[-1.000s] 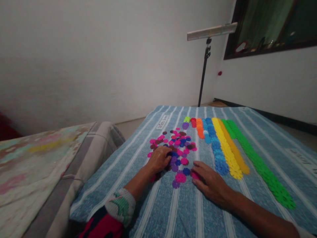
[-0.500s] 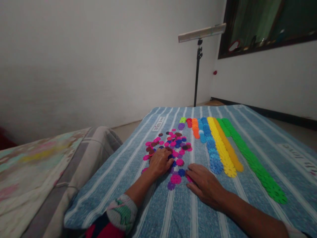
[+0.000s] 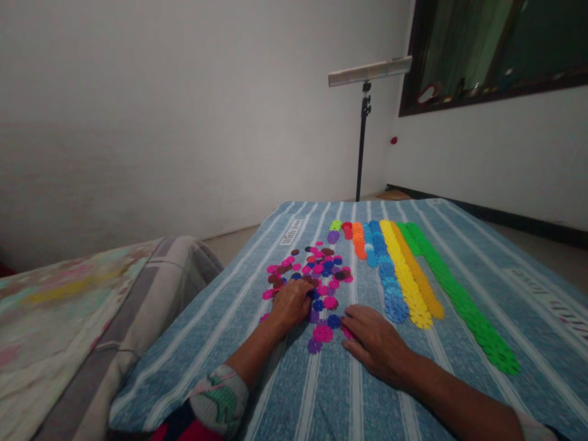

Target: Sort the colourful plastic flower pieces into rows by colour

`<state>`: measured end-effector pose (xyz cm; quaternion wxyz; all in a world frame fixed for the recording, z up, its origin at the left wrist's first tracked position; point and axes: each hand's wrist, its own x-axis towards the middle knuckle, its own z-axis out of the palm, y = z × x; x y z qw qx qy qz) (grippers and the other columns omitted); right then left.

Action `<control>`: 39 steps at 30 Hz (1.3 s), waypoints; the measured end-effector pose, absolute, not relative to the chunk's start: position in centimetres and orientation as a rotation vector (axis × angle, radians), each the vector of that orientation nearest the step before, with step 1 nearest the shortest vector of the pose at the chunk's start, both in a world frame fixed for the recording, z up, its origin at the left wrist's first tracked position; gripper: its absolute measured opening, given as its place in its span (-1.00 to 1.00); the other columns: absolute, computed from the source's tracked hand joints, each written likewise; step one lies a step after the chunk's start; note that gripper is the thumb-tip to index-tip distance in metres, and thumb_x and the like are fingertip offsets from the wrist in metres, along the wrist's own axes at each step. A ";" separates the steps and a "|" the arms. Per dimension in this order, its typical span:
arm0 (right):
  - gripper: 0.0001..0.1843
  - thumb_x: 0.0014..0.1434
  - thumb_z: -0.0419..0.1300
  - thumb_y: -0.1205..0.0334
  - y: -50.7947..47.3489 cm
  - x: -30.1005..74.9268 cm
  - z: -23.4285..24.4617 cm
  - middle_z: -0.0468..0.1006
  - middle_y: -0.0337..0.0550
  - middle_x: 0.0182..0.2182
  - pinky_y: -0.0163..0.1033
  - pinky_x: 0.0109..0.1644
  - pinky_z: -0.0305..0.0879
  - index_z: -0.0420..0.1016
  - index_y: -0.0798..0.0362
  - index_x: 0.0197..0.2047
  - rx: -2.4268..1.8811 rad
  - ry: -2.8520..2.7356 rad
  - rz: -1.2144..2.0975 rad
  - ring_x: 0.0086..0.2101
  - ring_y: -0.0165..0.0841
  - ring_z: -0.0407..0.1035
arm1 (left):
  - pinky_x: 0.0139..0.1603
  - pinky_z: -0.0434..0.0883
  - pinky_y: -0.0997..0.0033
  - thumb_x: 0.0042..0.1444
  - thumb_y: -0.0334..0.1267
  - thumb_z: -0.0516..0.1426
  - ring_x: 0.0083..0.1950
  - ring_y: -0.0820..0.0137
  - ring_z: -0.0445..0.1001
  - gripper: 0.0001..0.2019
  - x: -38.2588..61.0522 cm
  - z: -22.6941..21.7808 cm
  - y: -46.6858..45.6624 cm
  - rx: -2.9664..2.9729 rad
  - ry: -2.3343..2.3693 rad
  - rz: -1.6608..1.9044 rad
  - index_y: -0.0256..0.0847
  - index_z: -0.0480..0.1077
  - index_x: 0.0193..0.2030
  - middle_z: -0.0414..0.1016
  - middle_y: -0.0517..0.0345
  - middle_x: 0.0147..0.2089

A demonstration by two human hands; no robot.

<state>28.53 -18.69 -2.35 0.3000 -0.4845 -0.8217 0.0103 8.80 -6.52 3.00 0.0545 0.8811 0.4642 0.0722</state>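
Observation:
A loose heap of small flower-shaped plastic discs [image 3: 316,272], pink, purple, blue and brown, lies on a blue striped cloth [image 3: 285,380]. My left hand [image 3: 290,304] rests on the near left part of the heap with fingers curled over some discs; what they grip is hidden. My right hand [image 3: 374,343] lies palm down on the cloth just right of the heap, fingers stretched, fingertips touching a pink disc [image 3: 346,332]. To the right, discs lie sorted in rows: orange [image 3: 358,240], blue [image 3: 388,278], yellow [image 3: 407,282], green [image 3: 459,300].
A folded pale blanket [image 3: 92,318] lies left of the cloth. A light bar on a black stand [image 3: 362,141] rises behind the far edge. White walls close the back and right, with a dark-framed window [image 3: 496,55] at upper right.
The view has shifted slightly, so everything sits a little further left and lower. My left hand has crept a touch nearer over the heap; my right hand stays flat beside it.

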 end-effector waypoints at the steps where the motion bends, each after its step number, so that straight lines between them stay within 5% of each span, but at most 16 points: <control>1: -0.79 0.17 0.22 0.35 -18.7 28.6 -2.4 0.47 0.06 -0.09 0.04 0.01 0.37 0.44 0.12 -0.09 -1.287 -2.187 0.038 -0.04 -0.12 0.35 | 0.14 0.31 0.22 0.09 -0.46 0.04 0.10 0.20 0.42 -0.64 8.8 3.0 -6.5 2.673 1.412 0.218 -0.21 0.49 -0.01 0.54 0.03 0.06; 24: -0.79 0.16 0.20 0.37 -18.9 28.6 -1.9 0.48 0.03 -0.13 0.01 -0.01 0.38 0.42 0.10 -0.09 -1.282 -2.194 0.041 -0.07 -0.15 0.36 | 0.07 0.35 0.29 0.02 -0.47 0.07 -0.01 0.27 0.47 -0.72 7.3 2.8 -5.5 2.654 1.359 0.312 -0.19 0.52 -0.17 0.56 0.05 -0.10; 33: -0.81 0.17 0.19 0.35 -18.8 28.6 -1.9 0.48 0.01 -0.14 0.00 -0.01 0.37 0.41 0.08 -0.11 -1.273 -2.188 0.006 -0.08 -0.16 0.37 | -0.03 0.33 0.34 0.15 -0.24 0.08 -0.08 0.30 0.47 -0.81 7.3 3.2 -5.4 2.672 1.274 0.329 -0.21 0.51 -0.24 0.56 0.07 -0.15; 39: -0.80 0.16 0.19 0.37 -18.9 28.6 -1.9 0.48 0.03 -0.12 0.02 -0.02 0.39 0.41 0.08 -0.11 -1.278 -2.194 0.005 -0.08 -0.15 0.37 | -0.13 0.32 0.43 0.07 -0.44 0.03 -0.18 0.38 0.47 -0.78 7.0 4.0 -4.8 2.614 1.266 0.339 -0.20 0.50 -0.30 0.55 0.15 -0.27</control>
